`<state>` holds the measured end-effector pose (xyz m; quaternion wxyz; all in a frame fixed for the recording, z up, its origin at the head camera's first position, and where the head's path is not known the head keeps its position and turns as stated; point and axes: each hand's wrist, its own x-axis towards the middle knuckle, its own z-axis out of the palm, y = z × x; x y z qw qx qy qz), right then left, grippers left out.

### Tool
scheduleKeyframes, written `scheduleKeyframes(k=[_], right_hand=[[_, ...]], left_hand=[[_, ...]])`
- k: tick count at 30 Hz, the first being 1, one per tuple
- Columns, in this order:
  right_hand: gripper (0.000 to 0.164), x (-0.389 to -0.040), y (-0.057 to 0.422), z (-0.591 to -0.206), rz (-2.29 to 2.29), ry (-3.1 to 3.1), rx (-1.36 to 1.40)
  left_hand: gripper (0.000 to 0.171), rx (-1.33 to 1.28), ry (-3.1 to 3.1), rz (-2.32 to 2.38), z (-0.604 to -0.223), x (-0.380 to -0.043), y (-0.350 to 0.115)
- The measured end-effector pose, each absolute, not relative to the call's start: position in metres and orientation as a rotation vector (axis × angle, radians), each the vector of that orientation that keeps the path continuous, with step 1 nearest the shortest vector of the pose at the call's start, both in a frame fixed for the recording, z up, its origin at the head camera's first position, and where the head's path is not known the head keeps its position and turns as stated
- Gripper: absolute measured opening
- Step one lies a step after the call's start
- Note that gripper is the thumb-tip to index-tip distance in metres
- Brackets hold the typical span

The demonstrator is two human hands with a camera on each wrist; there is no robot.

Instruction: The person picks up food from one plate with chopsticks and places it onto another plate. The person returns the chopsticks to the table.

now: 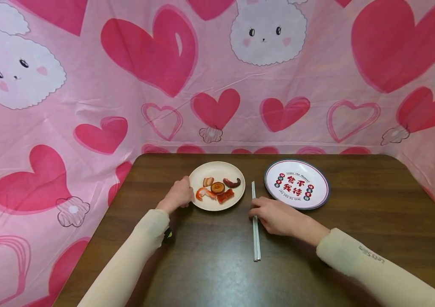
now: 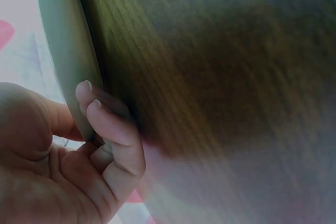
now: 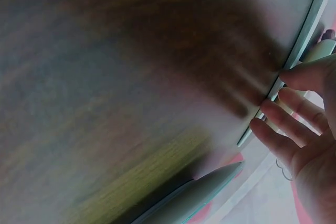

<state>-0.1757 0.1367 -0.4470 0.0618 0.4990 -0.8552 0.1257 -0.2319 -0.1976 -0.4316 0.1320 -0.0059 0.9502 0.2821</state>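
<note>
My left hand [image 1: 179,194] grips the left rim of a cream plate [image 1: 198,175]. In the left wrist view its fingers [image 2: 113,124] curl around the plate's edge [image 2: 71,35]. Food pieces lie on this plate: a shrimp [image 1: 204,194], a round brown slice [image 1: 217,188], a dark curved piece [image 1: 231,183], a reddish-brown piece [image 1: 226,196] and a pale piece [image 1: 208,182]. My right hand [image 1: 278,215] pinches a pair of silvery chopsticks [image 1: 256,245] lying on the table, thumb on one side and fingers on the other, as the right wrist view shows.
Behind the right hand stands a white oval-looking plate [image 1: 284,166] with a blue rim and red and dark printed characters. Brown wooden table [image 1: 209,264] extends around everything. A pink cloth [image 1: 217,76] with hearts and white animal faces hangs along the back and sides.
</note>
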Motion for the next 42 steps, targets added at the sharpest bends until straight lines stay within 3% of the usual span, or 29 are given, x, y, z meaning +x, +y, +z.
scheduleKeyframes(k=[17,26,42], right_hand=[[0.029,-0.166,0.134,-0.45,0.326,-2.633,1.376],[0.043,-0.148,0.13,-0.453,0.204,-2.706,1.193],[0.033,-0.142,0.125,-0.46,0.146,-2.693,1.155]], left_hand=[[0.032,-0.007,2.751,0.835,-0.435,-0.234,-0.199],[0.034,-0.018,2.753,0.839,-0.434,-0.234,-0.199],[0.033,-0.017,2.753,0.846,-0.432,-0.234,-0.198]])
